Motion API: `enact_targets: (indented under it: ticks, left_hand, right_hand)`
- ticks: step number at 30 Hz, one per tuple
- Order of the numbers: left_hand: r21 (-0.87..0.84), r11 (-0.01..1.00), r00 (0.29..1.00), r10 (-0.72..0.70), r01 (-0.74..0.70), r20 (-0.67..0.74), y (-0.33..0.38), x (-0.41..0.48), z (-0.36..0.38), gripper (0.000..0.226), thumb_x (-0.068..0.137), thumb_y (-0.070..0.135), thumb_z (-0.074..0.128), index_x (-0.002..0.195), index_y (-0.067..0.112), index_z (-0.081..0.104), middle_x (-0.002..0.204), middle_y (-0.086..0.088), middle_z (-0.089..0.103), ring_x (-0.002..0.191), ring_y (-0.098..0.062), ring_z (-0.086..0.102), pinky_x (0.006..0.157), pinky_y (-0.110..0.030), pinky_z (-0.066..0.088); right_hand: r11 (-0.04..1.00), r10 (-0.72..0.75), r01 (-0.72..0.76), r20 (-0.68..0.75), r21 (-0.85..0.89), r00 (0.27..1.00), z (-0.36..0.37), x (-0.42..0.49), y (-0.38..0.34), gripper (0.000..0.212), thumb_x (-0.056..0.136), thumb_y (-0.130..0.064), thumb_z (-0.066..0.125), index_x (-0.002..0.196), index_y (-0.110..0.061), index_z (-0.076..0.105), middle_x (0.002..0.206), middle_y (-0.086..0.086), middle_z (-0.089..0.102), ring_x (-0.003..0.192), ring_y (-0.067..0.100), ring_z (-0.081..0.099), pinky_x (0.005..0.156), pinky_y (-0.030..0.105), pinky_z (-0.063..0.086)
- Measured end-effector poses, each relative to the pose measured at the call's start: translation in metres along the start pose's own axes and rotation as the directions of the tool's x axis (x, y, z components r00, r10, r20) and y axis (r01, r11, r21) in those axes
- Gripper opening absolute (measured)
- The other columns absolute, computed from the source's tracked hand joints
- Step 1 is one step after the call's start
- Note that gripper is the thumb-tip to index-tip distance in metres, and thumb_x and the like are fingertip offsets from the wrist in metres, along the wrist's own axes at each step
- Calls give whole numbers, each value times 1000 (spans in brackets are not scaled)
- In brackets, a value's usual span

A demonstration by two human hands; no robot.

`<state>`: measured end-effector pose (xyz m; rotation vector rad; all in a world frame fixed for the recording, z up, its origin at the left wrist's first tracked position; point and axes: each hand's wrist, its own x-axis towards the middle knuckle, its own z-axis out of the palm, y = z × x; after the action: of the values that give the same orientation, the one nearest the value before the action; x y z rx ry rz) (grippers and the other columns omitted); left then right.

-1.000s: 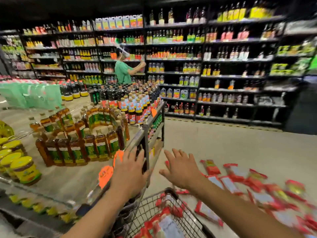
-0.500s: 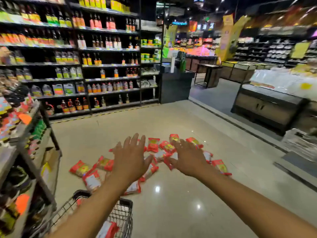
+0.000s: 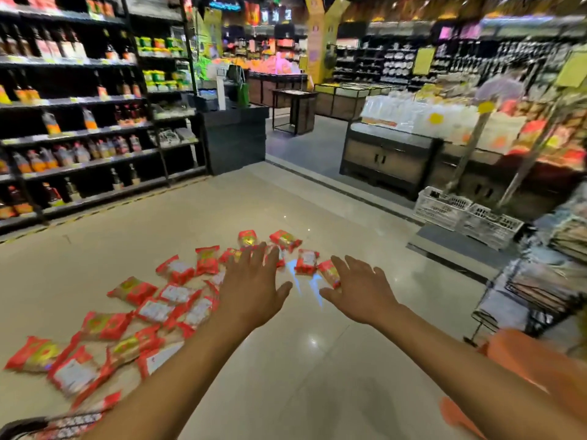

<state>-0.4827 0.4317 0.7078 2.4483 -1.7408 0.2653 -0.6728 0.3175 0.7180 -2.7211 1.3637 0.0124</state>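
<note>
While both arms stretch out over the floor (image 3: 286, 392), I see the left hand (image 3: 254, 290) spread flat, fingers straight and holding nothing. The right hand (image 3: 362, 292) is splayed the same way, also empty. The red packets (image 3: 133, 290) lie scattered beneath and to the left of the left fingers, with a few just past the right fingertips. Bottle shelves (image 3: 79, 134) stand far beyond the left fingers, and white crates (image 3: 444, 208) sit well off to the right.

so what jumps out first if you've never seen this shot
The red packets strewn across the shiny floor, lower left to centre. Over them, mid-frame, the left hand and right hand stretch forward with fingers spread, holding nothing. Dark shelves of bottles line the left side.
</note>
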Motion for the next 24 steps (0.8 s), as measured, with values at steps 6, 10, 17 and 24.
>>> enact_targets:
  ticks: [6,10,17,24]
  left_hand:
    - [43,997,998,64,-64,13,58,63,13,78,86,65,34,144,16,53,147,-14,54,131,-39,54,106,-58,41]
    - [64,993,995,97,-98,19,95,116,14,82,87,65,33,154,18,37,160,-13,38,146,-38,37,117,-57,27]
    - [93,986,990,133,-136,39,146,203,25,77,99,64,37,161,24,15,169,-7,15,155,-31,16,124,-53,16]
    - [79,986,986,139,-147,93,159,268,62,79,97,64,41,161,24,16,169,-8,18,155,-32,17,124,-55,17]
  right_hand:
    - [996,46,-45,-1,80,999,9,36,67,81,96,-67,43,161,-27,15,167,8,20,153,26,21,121,49,21]
    - [988,71,-70,0,136,998,10,72,114,82,95,-67,43,161,-27,15,167,7,21,152,27,22,121,48,20]
    - [978,75,-72,-8,194,997,-9,127,181,82,96,-68,40,161,-25,15,167,7,20,152,27,21,121,48,16]
    - [976,82,-84,15,199,996,-4,188,215,80,95,-68,42,159,-25,19,164,4,26,149,27,27,119,47,21]
